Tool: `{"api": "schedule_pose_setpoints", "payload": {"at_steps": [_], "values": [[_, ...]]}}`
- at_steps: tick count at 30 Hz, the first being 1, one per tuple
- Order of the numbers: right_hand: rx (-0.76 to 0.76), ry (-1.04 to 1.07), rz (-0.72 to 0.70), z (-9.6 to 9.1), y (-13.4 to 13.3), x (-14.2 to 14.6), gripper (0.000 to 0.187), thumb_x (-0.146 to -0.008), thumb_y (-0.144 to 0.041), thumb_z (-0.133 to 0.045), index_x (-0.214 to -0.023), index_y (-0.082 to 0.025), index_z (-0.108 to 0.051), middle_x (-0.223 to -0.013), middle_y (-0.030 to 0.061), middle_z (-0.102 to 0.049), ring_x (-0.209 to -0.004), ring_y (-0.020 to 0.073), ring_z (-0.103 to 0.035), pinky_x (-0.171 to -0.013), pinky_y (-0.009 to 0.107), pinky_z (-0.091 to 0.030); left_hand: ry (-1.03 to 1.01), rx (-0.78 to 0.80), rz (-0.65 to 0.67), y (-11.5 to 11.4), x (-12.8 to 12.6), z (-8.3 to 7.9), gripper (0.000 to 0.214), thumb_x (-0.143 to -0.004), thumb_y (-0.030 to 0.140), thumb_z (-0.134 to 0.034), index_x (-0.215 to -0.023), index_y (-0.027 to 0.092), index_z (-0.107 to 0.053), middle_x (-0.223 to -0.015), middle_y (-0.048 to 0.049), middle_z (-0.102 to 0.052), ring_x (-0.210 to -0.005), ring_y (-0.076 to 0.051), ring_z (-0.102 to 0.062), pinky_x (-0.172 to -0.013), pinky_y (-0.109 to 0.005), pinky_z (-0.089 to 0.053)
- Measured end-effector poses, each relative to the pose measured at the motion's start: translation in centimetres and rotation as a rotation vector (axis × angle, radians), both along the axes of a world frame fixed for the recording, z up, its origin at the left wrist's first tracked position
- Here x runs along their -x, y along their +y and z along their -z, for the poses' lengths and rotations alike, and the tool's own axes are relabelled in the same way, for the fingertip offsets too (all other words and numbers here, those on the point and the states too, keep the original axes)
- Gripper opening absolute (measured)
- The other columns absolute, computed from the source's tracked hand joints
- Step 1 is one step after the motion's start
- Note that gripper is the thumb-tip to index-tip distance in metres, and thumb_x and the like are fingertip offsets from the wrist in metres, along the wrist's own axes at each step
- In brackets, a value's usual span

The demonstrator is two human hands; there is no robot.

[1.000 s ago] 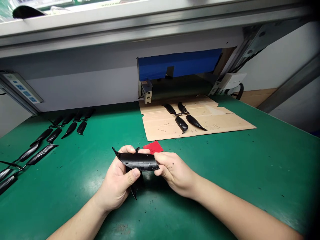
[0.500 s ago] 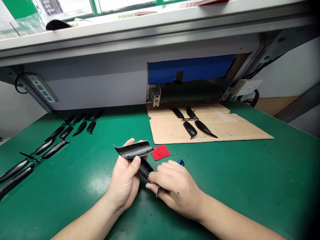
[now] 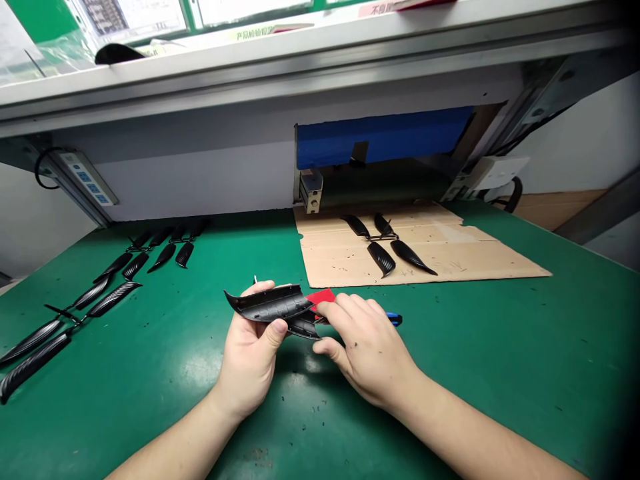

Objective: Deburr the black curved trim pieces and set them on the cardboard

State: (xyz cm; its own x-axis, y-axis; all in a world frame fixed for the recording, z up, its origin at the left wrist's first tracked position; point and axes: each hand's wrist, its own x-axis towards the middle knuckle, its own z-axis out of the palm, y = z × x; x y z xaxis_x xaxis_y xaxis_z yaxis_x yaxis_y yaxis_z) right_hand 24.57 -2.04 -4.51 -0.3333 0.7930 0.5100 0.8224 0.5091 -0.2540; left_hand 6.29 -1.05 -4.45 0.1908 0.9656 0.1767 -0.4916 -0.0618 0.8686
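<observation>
My left hand [image 3: 253, 353] grips a curved black plastic blade-shaped part [image 3: 267, 305], thumb pressed on its lower edge. A second black part [image 3: 304, 327] lies just under it, pinched by the fingers of my right hand [image 3: 365, 347]. Both hands are closed and hover low over the green table mat [image 3: 475, 347]. Behind my right fingers a small red square [image 3: 323, 297] lies on the mat, and a blue-handled tool [image 3: 394, 319] pokes out to the right of that hand.
A cardboard sheet [image 3: 450, 257] at the back bears a sprue of black parts [image 3: 385, 243]. More black parts on sprues [image 3: 100, 287] lie in rows at the left. A blue-lined machine opening [image 3: 380, 137] sits under a grey shelf.
My right hand rose from the near side of the parts to their right end, beside the red square. The blue tool is now more exposed. My left hand stayed put.
</observation>
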Motion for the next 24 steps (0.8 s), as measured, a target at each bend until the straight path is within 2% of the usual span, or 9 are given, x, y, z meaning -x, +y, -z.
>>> {"api": "schedule_pose_setpoints", "payload": {"at_steps": [4,10,16,21,24], "values": [[-0.018,-0.056,0.047,0.0,-0.2,0.3,0.083,-0.092,-0.072,-0.001,-0.092,-0.015,-0.061,-0.080,0.0065,-0.050,-0.071,0.0220,-0.040,-0.063,0.032,-0.023,0.023,-0.058,-0.014,-0.2,0.2,0.3,0.041,-0.089,0.022,-0.062,-0.125,0.033,-0.044,-0.126,-0.0038,-0.054,-0.115,-0.021,-0.055,-0.105,-0.038,-0.041],[-0.062,-0.056,0.015,0.1,-0.3,0.4,0.072,-0.095,-0.068,-0.003,-0.071,-0.017,-0.048,-0.071,0.0023,-0.048,-0.065,0.0186,-0.036,-0.060,0.031,-0.020,0.013,-0.224,0.021,0.2,0.6,1.3,0.042,-0.087,0.020,-0.064,-0.124,0.029,-0.045,-0.126,-0.0080,-0.054,-0.116,-0.024,-0.054,-0.102,-0.041,-0.045],[-0.061,-0.015,-0.027,0.4,-0.7,0.2,0.066,-0.098,-0.066,-0.009,-0.069,-0.018,-0.043,-0.066,0.0002,-0.046,-0.061,0.0171,-0.036,-0.059,0.031,-0.019,0.050,-0.324,0.001,0.0,0.8,1.1,0.039,-0.087,0.017,-0.064,-0.121,0.026,-0.048,-0.123,-0.0090,-0.055,-0.115,-0.024,-0.054,-0.100,-0.040,-0.046],[0.027,0.062,-0.065,0.5,-0.7,0.2,0.064,-0.098,-0.067,-0.012,-0.069,-0.018,-0.041,-0.064,-0.0007,-0.046,-0.061,0.0168,-0.039,-0.060,0.030,-0.022,0.076,-0.392,-0.022,0.0,0.8,1.0,0.035,-0.087,0.016,-0.063,-0.118,0.026,-0.050,-0.120,-0.0089,-0.057,-0.113,-0.024,-0.055,-0.099,-0.041,-0.047],[0.215,0.207,-0.191,0.3,-0.6,0.1,0.063,-0.096,-0.070,-0.015,-0.069,-0.019,-0.038,-0.064,-0.0019,-0.044,-0.059,0.0155,-0.039,-0.058,0.028,-0.025,0.069,-0.371,-0.042,0.2,0.9,1.1,0.037,-0.086,0.017,-0.064,-0.119,0.027,-0.050,-0.121,-0.0088,-0.056,-0.113,-0.024,-0.055,-0.099,-0.041,-0.047]]}}
